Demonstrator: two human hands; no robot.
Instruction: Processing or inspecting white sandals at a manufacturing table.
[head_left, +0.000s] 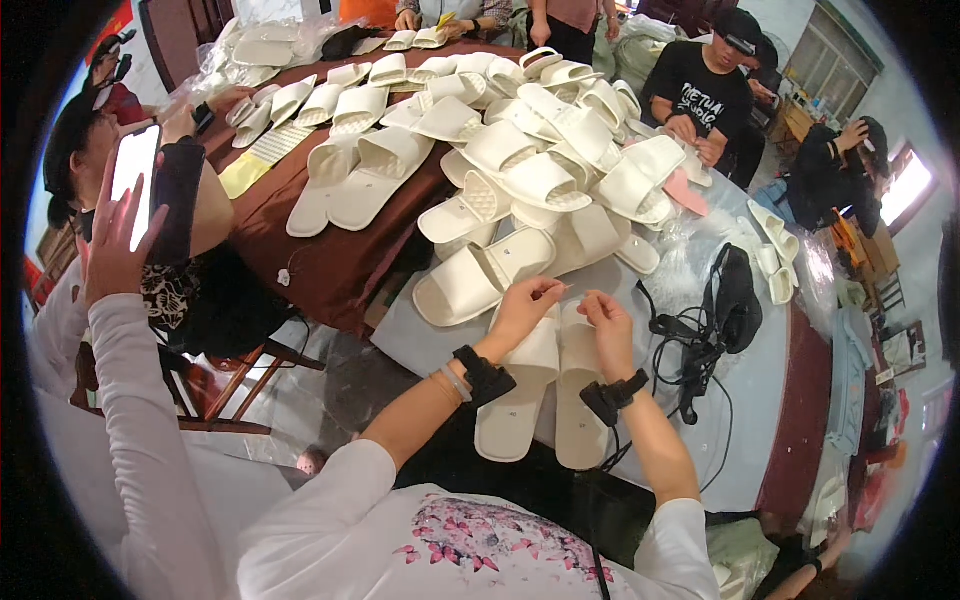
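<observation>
My left hand (528,308) and my right hand (608,322) are close together, each with its fingertips pinched. Whatever they hold, if anything, is too small to make out. Beneath them a pair of cream slippers lies side by side at the near table edge: the left slipper (512,418) and the right slipper (582,425), soles pointing toward me. My hands and wrists partly hide their upper straps. Just beyond my left hand sits another cream slipper (462,290), larger in view. A large pile of cream slippers (560,140) rises behind it.
A black strap bundle with cables (728,305) lies right of my hands. Plastic wrap (690,255) and another slipper pair (772,245) are beyond it. More slippers stand on the brown cloth (300,270). At left a person's hand holds a phone (135,185); other people surround the table.
</observation>
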